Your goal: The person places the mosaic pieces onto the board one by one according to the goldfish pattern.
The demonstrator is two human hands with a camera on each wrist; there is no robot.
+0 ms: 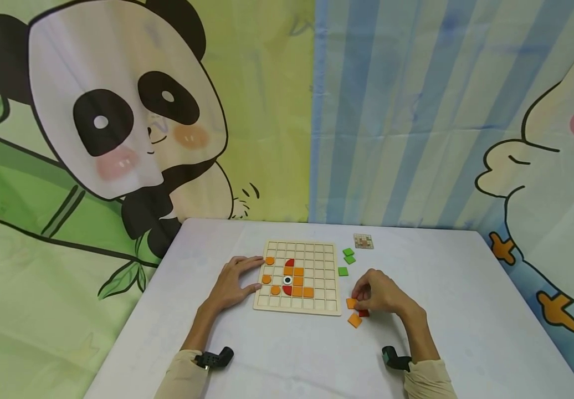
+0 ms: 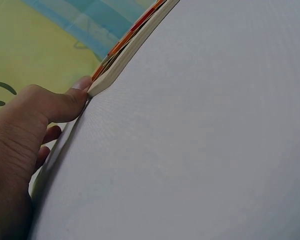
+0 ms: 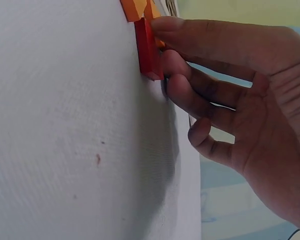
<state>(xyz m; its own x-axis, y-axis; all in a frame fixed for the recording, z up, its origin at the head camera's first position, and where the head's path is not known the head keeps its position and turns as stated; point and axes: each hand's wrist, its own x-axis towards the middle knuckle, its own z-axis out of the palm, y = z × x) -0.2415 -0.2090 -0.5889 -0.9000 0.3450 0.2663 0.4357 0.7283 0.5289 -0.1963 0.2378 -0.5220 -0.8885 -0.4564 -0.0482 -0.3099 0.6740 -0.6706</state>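
Observation:
A wooden grid board (image 1: 297, 312) lies on the table, bearing orange squares (image 1: 298, 281), orange discs (image 1: 266, 279), red rounded pieces (image 1: 290, 262) and an eye tile (image 1: 287, 280). At its left edge is my left hand (image 1: 230, 285), fingers spread loosely; the left wrist view shows the thumb (image 2: 79, 97) touching the board's corner. Right of the board, my right hand (image 1: 380, 293) pinches an orange square tile (image 1: 351, 303) between thumb and fingers, low over the table. Close under those fingers sits a red tile (image 3: 149, 50), with another orange tile (image 1: 354, 320) nearer the front.
Several green tiles (image 1: 343, 271) lie along the board's right side. A small patterned card (image 1: 363, 241) is farther back on the white table (image 1: 466, 310). Behind the table hang cloths printed with a panda (image 1: 117, 83) and blue stripes (image 1: 391, 111).

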